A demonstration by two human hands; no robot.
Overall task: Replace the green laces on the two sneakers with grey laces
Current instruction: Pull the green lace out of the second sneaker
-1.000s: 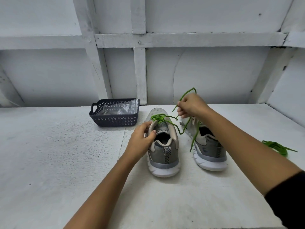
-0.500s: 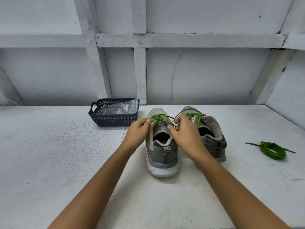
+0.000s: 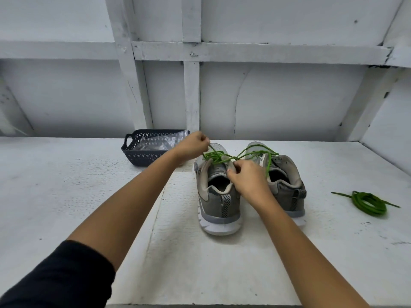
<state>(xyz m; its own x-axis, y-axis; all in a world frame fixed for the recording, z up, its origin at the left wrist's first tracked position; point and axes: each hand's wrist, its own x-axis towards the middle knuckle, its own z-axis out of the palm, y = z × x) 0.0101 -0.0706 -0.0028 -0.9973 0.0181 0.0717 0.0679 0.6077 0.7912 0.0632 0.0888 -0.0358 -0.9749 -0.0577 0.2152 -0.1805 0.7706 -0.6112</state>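
Two grey sneakers stand side by side on the white table, heels toward me: the left sneaker (image 3: 219,196) and the right sneaker (image 3: 285,181). A green lace (image 3: 219,157) runs through the left sneaker's upper eyelets, and its loose end drapes across the right sneaker. My left hand (image 3: 193,144) is raised above the left sneaker's left side and pinches a strand of this lace. My right hand (image 3: 246,178) sits at the left sneaker's tongue with fingers curled at the lace. A second green lace (image 3: 368,202) lies coiled on the table to the right.
A dark plastic basket (image 3: 144,155) lined with clear plastic stands at the back left of the table (image 3: 66,196). A white panelled wall (image 3: 278,96) closes the back, and the table's front edge runs close to me.
My right hand came down from above the right sneaker to the left sneaker's tongue, leaving lace draped over the right sneaker. My left hand rose up and left, pulling a strand.
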